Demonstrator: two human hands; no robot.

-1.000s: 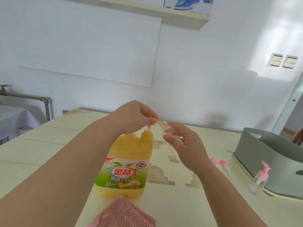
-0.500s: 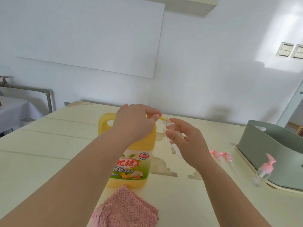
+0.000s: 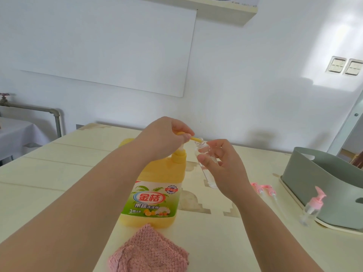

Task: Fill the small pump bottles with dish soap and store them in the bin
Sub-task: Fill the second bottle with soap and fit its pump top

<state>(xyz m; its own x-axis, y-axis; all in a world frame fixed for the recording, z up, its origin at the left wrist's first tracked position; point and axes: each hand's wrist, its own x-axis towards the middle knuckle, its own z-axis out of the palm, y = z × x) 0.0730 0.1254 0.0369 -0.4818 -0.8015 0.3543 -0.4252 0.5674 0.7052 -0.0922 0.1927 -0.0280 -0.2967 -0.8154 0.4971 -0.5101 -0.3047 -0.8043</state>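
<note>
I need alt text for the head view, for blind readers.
The left hand grips the pump of a yellow jug, its spout at the mouth of a clear bottle held by the right hand. A grey bin stands at right.

The soap jug [image 3: 157,185] stands near the middle of the surface [image 3: 59,173], and the cloth [image 3: 149,250] lies just in front of it at the near edge. The left hand [image 3: 163,138] grips the pump [image 3: 181,149] on top of the jug. Just to its right, the right hand [image 3: 222,165] holds an open small bottle [image 3: 206,169] above the surface, mouth at the pump's spout tip. Right of that hand two loose pump heads [image 3: 263,188] lie side by side. Further right — along the right edge — the bin [image 3: 324,185] sits on a tray [image 3: 334,228], with a capped small bottle [image 3: 312,207] in front of the bin, just beside the tray's rim.
</note>
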